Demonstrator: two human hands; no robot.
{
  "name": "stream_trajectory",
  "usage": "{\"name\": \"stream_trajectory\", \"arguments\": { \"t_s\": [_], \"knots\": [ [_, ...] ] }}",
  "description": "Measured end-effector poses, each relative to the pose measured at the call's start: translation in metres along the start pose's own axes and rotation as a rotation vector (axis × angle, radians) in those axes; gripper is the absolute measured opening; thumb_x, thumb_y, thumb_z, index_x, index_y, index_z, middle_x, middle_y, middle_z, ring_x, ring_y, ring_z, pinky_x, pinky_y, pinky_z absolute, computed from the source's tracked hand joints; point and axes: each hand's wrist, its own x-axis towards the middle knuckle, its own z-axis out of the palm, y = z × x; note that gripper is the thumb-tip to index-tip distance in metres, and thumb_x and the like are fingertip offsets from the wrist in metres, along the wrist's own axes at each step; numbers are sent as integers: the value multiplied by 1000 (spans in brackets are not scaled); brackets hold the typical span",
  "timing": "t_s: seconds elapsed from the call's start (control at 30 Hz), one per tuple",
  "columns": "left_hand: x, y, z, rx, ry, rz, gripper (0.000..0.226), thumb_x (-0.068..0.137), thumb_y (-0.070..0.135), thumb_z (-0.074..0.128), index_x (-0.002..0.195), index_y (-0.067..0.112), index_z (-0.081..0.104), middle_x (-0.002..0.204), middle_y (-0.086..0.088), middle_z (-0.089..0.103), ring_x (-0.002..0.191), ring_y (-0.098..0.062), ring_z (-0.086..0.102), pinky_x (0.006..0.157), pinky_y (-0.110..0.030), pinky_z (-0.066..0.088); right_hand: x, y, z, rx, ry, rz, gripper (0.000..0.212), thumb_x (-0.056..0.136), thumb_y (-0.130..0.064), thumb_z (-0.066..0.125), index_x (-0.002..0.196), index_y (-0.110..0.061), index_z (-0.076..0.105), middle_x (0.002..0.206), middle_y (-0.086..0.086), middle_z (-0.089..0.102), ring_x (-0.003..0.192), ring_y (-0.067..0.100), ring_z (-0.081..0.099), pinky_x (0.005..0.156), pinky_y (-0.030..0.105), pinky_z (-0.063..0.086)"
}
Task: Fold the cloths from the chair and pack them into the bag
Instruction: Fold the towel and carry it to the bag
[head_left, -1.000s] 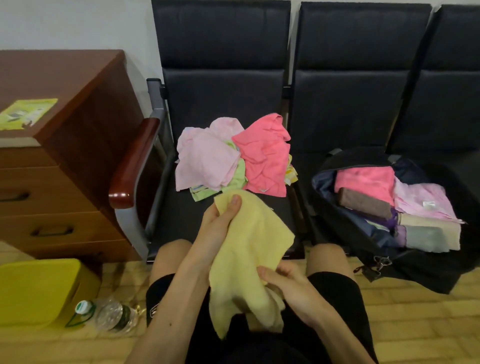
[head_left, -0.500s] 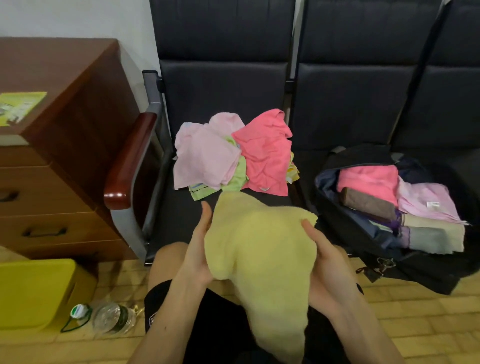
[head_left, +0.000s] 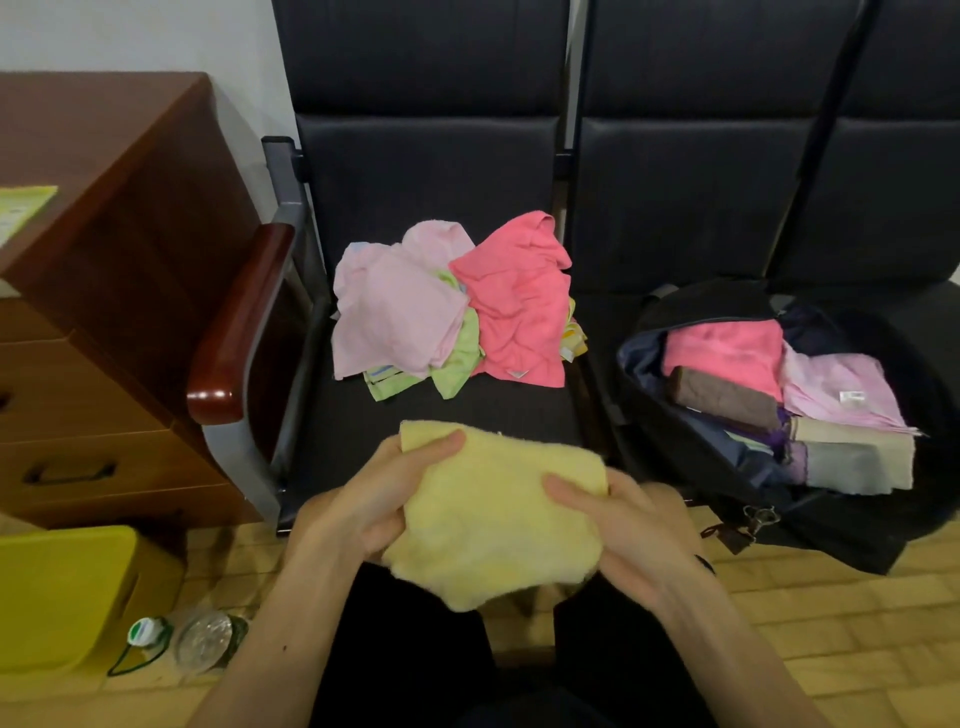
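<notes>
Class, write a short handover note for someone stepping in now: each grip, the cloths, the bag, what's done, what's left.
Left grip and right grip both hold the yellow cloth, partly folded, over the lap.
Unfolded pile lies on the chair seat.
Bag sits open on the next seat, folded cloths inside.
Left: finish this fold, pack it, then do the pile.

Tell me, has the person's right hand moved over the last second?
Yes. The right hand has risen from the lap toward the front edge of the black chair and shifted nearer the bag, holding the right side of the yellow cloth.
</notes>
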Motion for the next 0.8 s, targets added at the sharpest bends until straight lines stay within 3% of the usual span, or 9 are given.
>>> {"name": "stream_trajectory", "arguments": {
  "t_s": [0.1,0.2,0.3,0.37,0.47,0.57,0.63,0.7,0.8],
  "knots": [
    [1,1,-1,144,56,-18,36,90,34,70,108,3,72,105,-15,75,97,-27,73,89,-42,57,1,-15,-2,-82,50,-168,28,90,-4,63,116,-12,64,108,10,75,97,24,73,77,36,61],
    [0,5,2,150,83,-7,37,89,38,70,105,5,73,102,-12,76,98,-27,73,92,-44,56,2,-18,0,-127,28,-240,30,91,-3,60,117,-19,62,110,7,74,101,24,71,86,41,59],
    [-2,9,3,99,54,37,46,80,38,73,109,3,71,105,-12,76,97,-24,73,90,-42,57,-1,-23,-1,-111,32,-286,29,91,-7,59,119,-14,58,107,8,73,101,28,69,91,48,54],
    [-4,12,1,83,20,66,51,73,35,75,113,3,69,108,-12,75,102,-24,72,89,-40,55,-2,-28,-2,-129,77,-323,29,91,-4,60,119,-10,55,99,9,72,90,27,68,83,45,57],
    [-3,15,-1,58,24,90,57,69,29,78,118,3,67,112,-13,73,103,-25,71,87,-38,55,5,-33,-7,-236,212,-264,31,90,-5,66,118,-12,53,101,18,70,79,25,69,65,34,58],
    [1,16,-2,-50,101,81,71,62,24,83,126,10,55,110,-11,72,90,-20,72,78,-37,57,12,-37,-14,-246,290,-117,36,91,-8,67,122,-15,51,98,10,64,80,21,66,69,35,55],
    [2,16,-2,-49,96,94,73,62,20,82,127,18,51,108,-10,71,85,-18,71,79,-37,57,14,-41,-18,-256,254,-75,40,91,-8,67,125,-19,51,95,1,62,82,17,66,68,31,57],
    [1,17,-3,27,48,125,71,61,14,82,127,16,57,108,-14,72,89,-22,73,84,-37,58,14,-44,-22,-367,157,-104,45,85,-5,73,126,-16,57,102,5,67,85,16,69,64,24,57],
    [-1,21,-1,175,-17,192,69,56,8,86,122,13,66,116,-24,69,105,-32,70,99,-45,53,18,-48,-25,-588,129,-194,51,72,-4,83,118,-17,67,115,7,69,96,17,69,77,27,59]
  ]
}}
